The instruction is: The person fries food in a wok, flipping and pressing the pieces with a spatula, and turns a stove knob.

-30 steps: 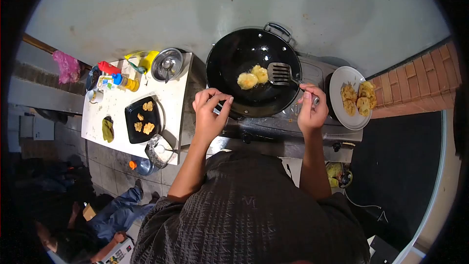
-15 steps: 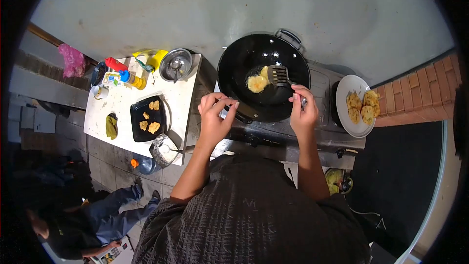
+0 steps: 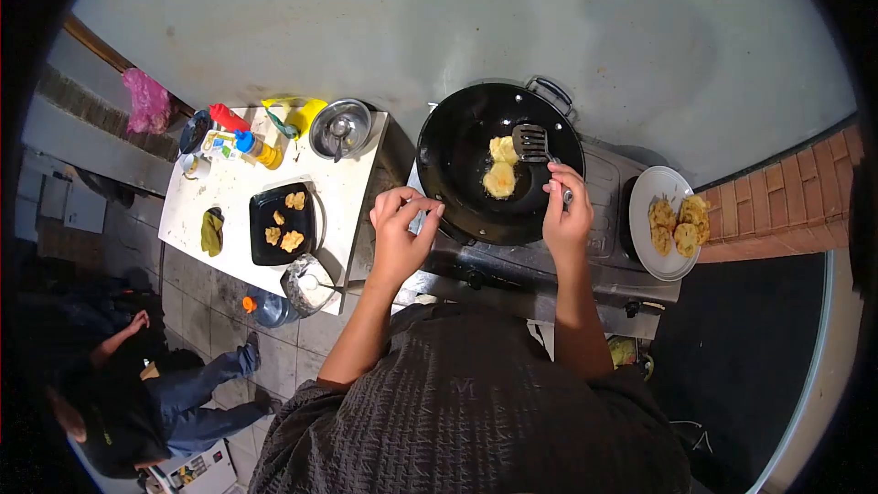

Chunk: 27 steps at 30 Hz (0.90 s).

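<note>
My right hand (image 3: 569, 206) grips the handle of a slotted spatula (image 3: 530, 143), whose head is over the black wok (image 3: 457, 142), at the right edge of the upper fritter. Two pale yellow pieces of batter lie in the wok: an upper fritter (image 3: 502, 149) and a rounder lower fritter (image 3: 499, 180) touching it. Just outside the wok's near left rim, my left hand (image 3: 402, 227) has its fingers curled, thumb close to the index finger, and nothing shows in them. To the right, a white plate (image 3: 647, 192) holds several browned fritters (image 3: 688, 215).
Left of the stove (image 3: 585, 256), a white table (image 3: 240, 261) bears a black tray (image 3: 265, 206) with several pieces, a metal bowl (image 3: 329, 119), a yellow-oil bottle (image 3: 265, 155) and a flour bag (image 3: 311, 285). Another person (image 3: 137, 412) is at lower left. Brick wall edges the right.
The spatula has shifted toward the wok's far side, and more of the upper fritter shows. The view has tilted slightly. The other person's arm is now raised.
</note>
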### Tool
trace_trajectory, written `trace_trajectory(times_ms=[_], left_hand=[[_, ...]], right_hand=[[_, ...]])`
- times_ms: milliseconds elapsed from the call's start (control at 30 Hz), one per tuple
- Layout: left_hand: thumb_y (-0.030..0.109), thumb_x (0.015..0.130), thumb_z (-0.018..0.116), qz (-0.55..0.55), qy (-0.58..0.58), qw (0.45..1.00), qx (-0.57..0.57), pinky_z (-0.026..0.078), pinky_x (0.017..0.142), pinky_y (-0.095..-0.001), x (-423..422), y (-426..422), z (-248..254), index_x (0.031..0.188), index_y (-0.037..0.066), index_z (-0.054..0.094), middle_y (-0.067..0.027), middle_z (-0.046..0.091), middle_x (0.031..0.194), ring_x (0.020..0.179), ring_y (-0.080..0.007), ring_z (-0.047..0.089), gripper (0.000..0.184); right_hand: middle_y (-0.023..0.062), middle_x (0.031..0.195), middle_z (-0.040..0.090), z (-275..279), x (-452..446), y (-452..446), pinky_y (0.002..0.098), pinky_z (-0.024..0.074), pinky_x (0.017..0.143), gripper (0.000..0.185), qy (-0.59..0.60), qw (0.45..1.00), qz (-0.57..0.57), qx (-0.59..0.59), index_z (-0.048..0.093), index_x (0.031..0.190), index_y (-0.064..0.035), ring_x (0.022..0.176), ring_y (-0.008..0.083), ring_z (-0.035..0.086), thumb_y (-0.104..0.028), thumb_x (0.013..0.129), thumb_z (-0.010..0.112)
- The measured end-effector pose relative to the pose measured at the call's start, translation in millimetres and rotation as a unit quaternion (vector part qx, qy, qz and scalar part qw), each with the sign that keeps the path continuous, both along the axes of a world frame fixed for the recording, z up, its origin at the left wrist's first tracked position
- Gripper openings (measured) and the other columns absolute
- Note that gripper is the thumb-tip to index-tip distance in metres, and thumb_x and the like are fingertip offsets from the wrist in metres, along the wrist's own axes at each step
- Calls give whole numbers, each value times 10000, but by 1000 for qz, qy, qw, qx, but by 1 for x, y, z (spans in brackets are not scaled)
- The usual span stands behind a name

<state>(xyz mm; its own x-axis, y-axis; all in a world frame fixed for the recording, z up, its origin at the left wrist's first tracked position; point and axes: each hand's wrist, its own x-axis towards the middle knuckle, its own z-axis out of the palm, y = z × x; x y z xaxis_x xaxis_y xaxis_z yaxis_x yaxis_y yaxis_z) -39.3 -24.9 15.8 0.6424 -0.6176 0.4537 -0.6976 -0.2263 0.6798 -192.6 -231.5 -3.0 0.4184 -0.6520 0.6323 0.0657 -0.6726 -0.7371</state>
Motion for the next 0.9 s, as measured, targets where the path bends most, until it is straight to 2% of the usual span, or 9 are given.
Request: trace_trajectory(times_ms=[67, 167, 300, 400, 467, 567, 667, 800, 900], left_hand=[[148, 800, 746, -3, 8, 1000, 4, 338, 861, -354, -3, 1, 1, 864, 122, 730, -24, 582, 955, 986, -222, 522, 71], [150, 801, 747, -7, 17, 1000, 9, 338, 863, -355, -4, -2, 0, 865, 121, 729, -26, 582, 956, 989, -222, 520, 73], [153, 803, 747, -12, 21, 1000, 8, 337, 866, -357, -4, -3, -3, 866, 118, 727, -29, 582, 958, 989, -224, 518, 76], [152, 804, 747, -17, 28, 999, 11, 335, 868, -358, -3, -5, -5, 868, 113, 726, -30, 583, 960, 989, -224, 518, 78], [151, 805, 746, -20, 30, 999, 11, 335, 870, -358, -4, -6, -5, 868, 110, 726, -30, 584, 958, 989, -224, 519, 77], [149, 809, 743, -21, 29, 999, 8, 334, 876, -357, -3, -7, -4, 867, 103, 725, -32, 588, 956, 992, -226, 519, 76], [150, 810, 741, -19, 37, 999, 1, 334, 882, -357, -3, -7, -5, 869, 104, 727, -34, 591, 954, 992, -228, 519, 76], [153, 811, 739, -11, 30, 999, 2, 334, 892, -359, -4, -4, -5, 874, 108, 730, -33, 593, 953, 993, -228, 521, 78], [156, 811, 739, -6, 29, 1000, -1, 333, 895, -359, -4, -2, -7, 873, 111, 730, -29, 592, 954, 996, -226, 521, 77]], right_hand=[[169, 1095, 657, 0, -1, -2, 335, 532, 830, 142, 25, 999, -18, -8, 573, 1030, 15, 978, 294, 658, 54, 894, 579], [165, 1088, 664, 1, -2, -6, 350, 517, 867, 138, 12, 1000, -15, -2, 577, 1027, 9, 985, 307, 658, 48, 894, 580], [168, 1089, 663, 7, -5, -2, 344, 520, 858, 150, 25, 999, -29, -10, 578, 1029, 14, 982, 306, 659, 62, 886, 580], [160, 1081, 661, 13, -9, 0, 320, 531, 811, 153, 4, 999, -26, -28, 578, 1034, 20, 932, 260, 661, 74, 890, 574], [151, 1064, 656, 20, -13, 6, 286, 545, 727, 147, -3, 1000, -8, 20, 576, 1038, 26, 878, 204, 648, 81, 901, 561], [147, 1051, 652, 20, -17, 7, 263, 552, 664, 141, -8, 1000, -7, 7, 575, 1046, 24, 839, 170, 633, 72, 915, 555], [161, 1094, 643, 16, -22, 9, 256, 529, 666, 142, 18, 1000, 1, -12, 563, 1077, 25, 761, 140, 615, 53, 947, 514], [160, 1103, 641, 6, -20, 7, 257, 531, 673, 140, 28, 1000, 11, 1, 561, 1082, 26, 763, 139, 620, 47, 954, 511], [153, 1082, 651, -2, -6, 7, 270, 565, 678, 114, -7, 999, 23, 45, 571, 1048, 31, 828, 168, 644, 47, 939, 543]])
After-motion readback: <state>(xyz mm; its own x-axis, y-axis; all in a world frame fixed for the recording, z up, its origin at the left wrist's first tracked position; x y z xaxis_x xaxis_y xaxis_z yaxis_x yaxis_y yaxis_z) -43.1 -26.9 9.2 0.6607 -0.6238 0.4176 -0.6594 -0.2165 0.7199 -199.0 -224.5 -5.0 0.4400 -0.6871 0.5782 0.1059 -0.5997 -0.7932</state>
